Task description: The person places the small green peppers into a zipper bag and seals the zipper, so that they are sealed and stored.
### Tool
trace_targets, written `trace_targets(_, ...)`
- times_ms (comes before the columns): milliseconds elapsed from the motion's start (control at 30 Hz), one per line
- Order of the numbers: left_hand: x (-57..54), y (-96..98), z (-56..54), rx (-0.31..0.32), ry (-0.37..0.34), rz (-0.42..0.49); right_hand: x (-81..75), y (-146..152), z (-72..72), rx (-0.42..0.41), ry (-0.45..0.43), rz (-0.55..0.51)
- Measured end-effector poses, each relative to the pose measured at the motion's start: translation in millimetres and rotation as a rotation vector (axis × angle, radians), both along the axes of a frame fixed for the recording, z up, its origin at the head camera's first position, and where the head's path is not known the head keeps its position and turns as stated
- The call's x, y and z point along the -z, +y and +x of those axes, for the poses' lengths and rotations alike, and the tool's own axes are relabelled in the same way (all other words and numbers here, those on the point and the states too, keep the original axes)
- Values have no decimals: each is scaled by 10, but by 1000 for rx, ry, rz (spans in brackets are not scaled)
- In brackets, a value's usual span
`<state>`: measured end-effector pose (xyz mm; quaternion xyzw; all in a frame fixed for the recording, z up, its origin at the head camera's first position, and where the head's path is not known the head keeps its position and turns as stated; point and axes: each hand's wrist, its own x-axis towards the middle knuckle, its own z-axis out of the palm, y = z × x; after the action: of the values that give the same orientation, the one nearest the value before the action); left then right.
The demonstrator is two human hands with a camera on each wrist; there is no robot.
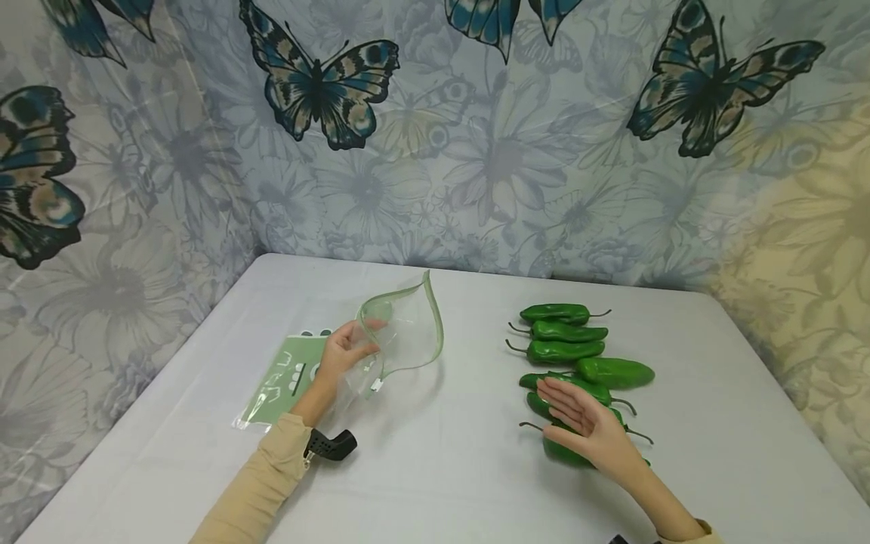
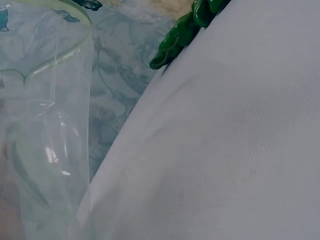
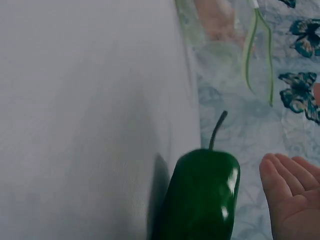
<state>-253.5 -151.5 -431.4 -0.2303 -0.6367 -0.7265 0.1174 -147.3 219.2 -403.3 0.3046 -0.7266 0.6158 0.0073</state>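
My left hand point(image 1: 343, 351) holds a clear zip bag point(image 1: 414, 329) up over the table by its near side, thumb and fingers on the plastic. The bag's green-edged mouth gapes to the right, and a white slider point(image 1: 377, 385) sits at its lower corner. In the left wrist view the clear plastic point(image 2: 55, 130) fills the left side. Over the nearest green peppers hovers my right hand point(image 1: 587, 431), palm turned left, fingers straight and nothing in them. A glossy pepper point(image 3: 202, 195) with its stem up shows beside that hand in the right wrist view.
Several green peppers point(image 1: 564, 350) lie in a column on the right of the white table point(image 1: 462, 468). Left of the bag is a flat green printed sheet point(image 1: 282, 381) in clear plastic. Butterfly-print fabric point(image 1: 503, 166) hangs behind the table.
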Motion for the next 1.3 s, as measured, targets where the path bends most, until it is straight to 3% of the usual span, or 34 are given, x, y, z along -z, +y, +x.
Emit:
trace_targets(300,-34,-22,-16,98,49,90,135,341,65,86,-2,142)
trace_targets(533,-24,-12,-34,149,115,119,165,397,72,147,92,242)
trace_targets(900,-30,-45,-62,174,135,139,196,408,70,300,286,465)
trace_targets(1100,-32,-55,-60,176,129,151,234,418,60,332,312,531)
trace_targets(1300,-34,-68,-50,129,93,113,234,406,75,352,309,575)
